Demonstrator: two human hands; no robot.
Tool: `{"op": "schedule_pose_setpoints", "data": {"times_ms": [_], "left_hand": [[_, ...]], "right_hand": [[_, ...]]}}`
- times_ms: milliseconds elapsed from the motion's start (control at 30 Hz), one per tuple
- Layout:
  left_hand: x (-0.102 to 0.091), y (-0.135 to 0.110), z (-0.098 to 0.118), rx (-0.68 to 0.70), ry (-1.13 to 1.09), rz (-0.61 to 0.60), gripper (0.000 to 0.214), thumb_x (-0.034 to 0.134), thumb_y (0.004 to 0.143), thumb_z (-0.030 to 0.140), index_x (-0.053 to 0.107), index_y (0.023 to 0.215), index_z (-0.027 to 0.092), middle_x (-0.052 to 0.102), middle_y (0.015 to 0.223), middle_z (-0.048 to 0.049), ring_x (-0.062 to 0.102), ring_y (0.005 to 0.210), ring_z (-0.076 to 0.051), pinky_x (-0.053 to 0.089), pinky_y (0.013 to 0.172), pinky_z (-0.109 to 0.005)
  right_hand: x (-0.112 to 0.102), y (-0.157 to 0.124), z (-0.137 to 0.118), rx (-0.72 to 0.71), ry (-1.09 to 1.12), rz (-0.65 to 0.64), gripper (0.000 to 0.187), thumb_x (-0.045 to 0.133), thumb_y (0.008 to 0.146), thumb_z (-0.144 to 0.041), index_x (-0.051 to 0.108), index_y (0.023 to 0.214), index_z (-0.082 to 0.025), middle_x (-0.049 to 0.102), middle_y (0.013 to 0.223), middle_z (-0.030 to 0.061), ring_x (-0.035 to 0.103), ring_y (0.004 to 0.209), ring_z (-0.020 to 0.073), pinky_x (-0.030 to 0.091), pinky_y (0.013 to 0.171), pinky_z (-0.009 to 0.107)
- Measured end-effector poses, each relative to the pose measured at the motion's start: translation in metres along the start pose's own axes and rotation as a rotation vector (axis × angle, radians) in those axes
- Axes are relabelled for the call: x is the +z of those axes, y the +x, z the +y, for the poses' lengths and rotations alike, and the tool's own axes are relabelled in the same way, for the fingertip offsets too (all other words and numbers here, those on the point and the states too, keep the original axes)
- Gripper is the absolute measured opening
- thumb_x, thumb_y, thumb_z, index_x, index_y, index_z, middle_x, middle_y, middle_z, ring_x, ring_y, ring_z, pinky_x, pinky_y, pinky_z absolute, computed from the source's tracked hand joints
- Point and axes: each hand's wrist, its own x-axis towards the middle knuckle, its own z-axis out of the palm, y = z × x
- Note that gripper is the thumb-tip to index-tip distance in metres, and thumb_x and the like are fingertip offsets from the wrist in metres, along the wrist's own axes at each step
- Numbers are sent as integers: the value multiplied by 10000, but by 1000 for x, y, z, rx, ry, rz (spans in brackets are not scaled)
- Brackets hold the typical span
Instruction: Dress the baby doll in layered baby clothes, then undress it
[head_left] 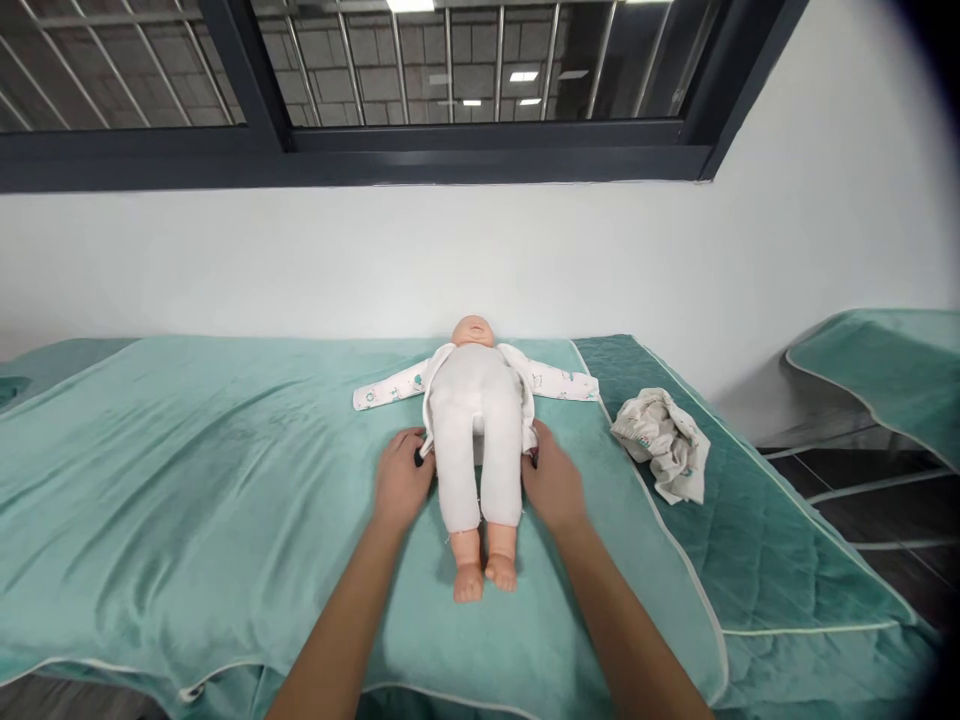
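A baby doll (480, 400) with a white cloth body lies on its back, its head against the far side and its bare feet toward me. Its arms are in the sleeves of a white printed baby shirt (561, 381), which lies open at the front and shows along both sides of the torso. My left hand (403, 480) is closed on the shirt's lower edge beside the doll's hip. On the opposite side, my right hand (553, 482) grips the other lower edge. A small dark spot shows at each hand's fingertips; I cannot make out what it is.
A crumpled printed cloth (664, 440) lies to the right on a darker quilted cover (757, 540). Beneath the doll spreads a green blanket (225, 480). A white wall (360, 260) and a dark-framed window (480, 155) rise behind. Another green-covered surface (892, 360) stands far right.
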Motion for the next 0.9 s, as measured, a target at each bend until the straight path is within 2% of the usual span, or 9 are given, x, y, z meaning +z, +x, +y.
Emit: {"op": "schedule_pose_setpoints", "data": {"times_ms": [133, 367, 433, 500, 600, 767, 900], "left_hand": [[-3, -4, 1, -1, 18, 43, 113, 709, 662, 139, 646, 656, 233, 662, 1047, -73, 552, 1064, -302, 328, 1102, -424], [-4, -7, 2, 35, 43, 66, 131, 675, 697, 118, 613, 722, 231, 651, 1126, -66, 548, 1127, -285, 339, 1087, -404], [-4, -8, 4, 33, 13, 38, 122, 674, 722, 127, 614, 749, 230, 651, 1154, -61, 550, 1141, -271, 344, 1083, -392], [-4, -9, 8, 17, -49, 25, 125, 689, 725, 128, 621, 759, 227, 654, 1161, -60, 556, 1144, -258, 352, 1082, -378], [-5, -11, 14, -22, -205, 36, 153, 716, 708, 104, 622, 743, 220, 662, 1176, -60, 556, 1171, -245, 355, 1096, -360], [-6, -12, 19, -90, -424, 10, 161, 744, 725, 94, 650, 776, 214, 659, 1252, -68, 562, 1210, -222, 376, 1089, -321], [-6, -10, 12, -82, -440, -35, 78, 737, 778, 173, 671, 795, 212, 683, 1197, -76, 607, 1110, -210, 438, 998, -306]], "right_hand": [[-7, -5, -1, 114, 11, 14, 525, 470, 892, -304, 445, 1411, -239, 709, 899, 41, 656, 760, 244, 421, 636, 305], [-10, -7, -3, 188, 43, 10, 523, 450, 883, -305, 456, 1401, -232, 703, 878, 29, 645, 746, 237, 422, 641, 305], [-8, -6, -1, 189, 62, 28, 506, 454, 884, -312, 477, 1384, -231, 701, 931, 45, 645, 792, 243, 452, 691, 324], [-6, -5, 2, 146, 75, 82, 472, 470, 887, -331, 522, 1343, -219, 682, 1049, 84, 634, 926, 263, 477, 811, 368], [-3, -4, 7, 27, 152, 155, 411, 494, 901, -359, 590, 1271, -209, 601, 1260, 124, 543, 1177, 276, 430, 1009, 431], [-2, -2, 14, -14, 439, 86, 306, 522, 926, -396, 686, 1138, -247, 562, 1389, 74, 503, 1282, 242, 394, 1087, 420], [-3, -3, 13, -62, 503, 43, 252, 548, 927, -376, 721, 1068, -259, 565, 1407, 48, 483, 1327, 230, 338, 1139, 422]]}}
